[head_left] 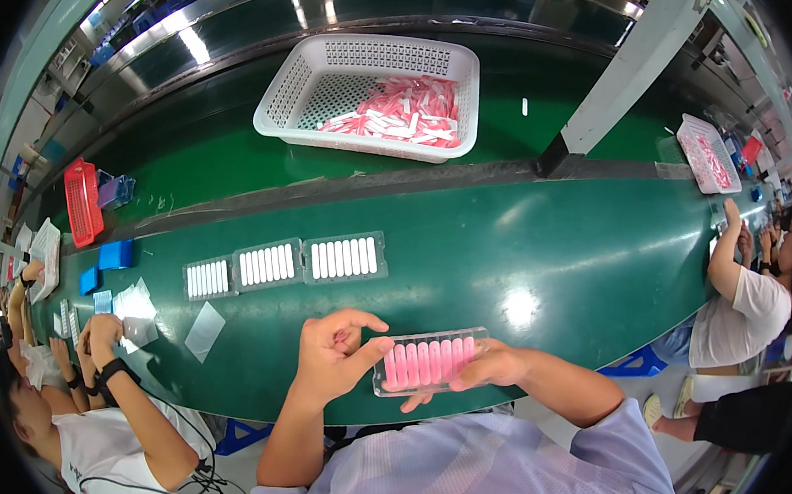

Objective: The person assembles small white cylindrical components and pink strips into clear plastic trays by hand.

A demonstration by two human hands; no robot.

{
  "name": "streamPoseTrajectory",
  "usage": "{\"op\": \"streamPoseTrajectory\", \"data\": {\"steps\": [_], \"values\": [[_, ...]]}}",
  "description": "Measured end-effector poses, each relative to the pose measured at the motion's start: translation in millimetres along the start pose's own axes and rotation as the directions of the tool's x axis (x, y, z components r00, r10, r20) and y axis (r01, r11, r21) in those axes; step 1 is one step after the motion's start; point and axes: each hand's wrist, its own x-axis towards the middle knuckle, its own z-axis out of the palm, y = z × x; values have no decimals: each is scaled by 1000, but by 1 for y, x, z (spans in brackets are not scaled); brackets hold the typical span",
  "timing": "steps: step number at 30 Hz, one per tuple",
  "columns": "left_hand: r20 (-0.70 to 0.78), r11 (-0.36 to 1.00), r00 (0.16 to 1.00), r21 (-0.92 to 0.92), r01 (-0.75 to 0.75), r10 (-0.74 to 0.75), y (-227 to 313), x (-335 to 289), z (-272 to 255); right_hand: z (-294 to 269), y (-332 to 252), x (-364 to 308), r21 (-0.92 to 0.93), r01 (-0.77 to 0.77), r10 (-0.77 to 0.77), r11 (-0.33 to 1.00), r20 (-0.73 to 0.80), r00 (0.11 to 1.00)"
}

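A clear plastic tray [377, 373] with a row of several pink rounded strips [429, 362] is held just above the near table edge. My right hand [496, 366] grips its right side, thumb over the front and fingertips showing below. At the tray's upper left corner is my left hand [330, 354], its thumb and forefinger bent and apart; whether the thumb touches the tray I cannot tell. Farther off lie three clear trays of white strips in a row: a left one [208, 278], a middle one [267, 265] and a right one [345, 257].
A white basket [277, 118] of loose pink and white strips stands on the far green surface, near a grey post [640, 55]. Left are a clear sheet [204, 332], blue blocks [116, 256] and a red basket [83, 203]. People work at both sides [129, 431].
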Motion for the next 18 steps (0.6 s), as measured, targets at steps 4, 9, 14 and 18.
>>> {"op": "streamPoseTrajectory", "data": {"steps": [4, 9, 14, 18], "values": [[-30, 998, 999, 50, -34, 35, -7, -2, -2, 3, -23, -2, -314, -87, 55, 945, -111, 992], [-52, 993, 997, 112, -46, 53, -13, -8, -1, 5, -40, -1, -615, -150, 78, 774, -143, 987], [-120, 939, 992, 345, 16, 27, -17, -13, -4, 13, -60, -3, -958, -147, -226, -247, -90, 970], [-199, 863, 976, 504, 24, 90, -45, -29, -14, 2, -76, -10, -748, -228, -228, -623, -105, 968]]}}
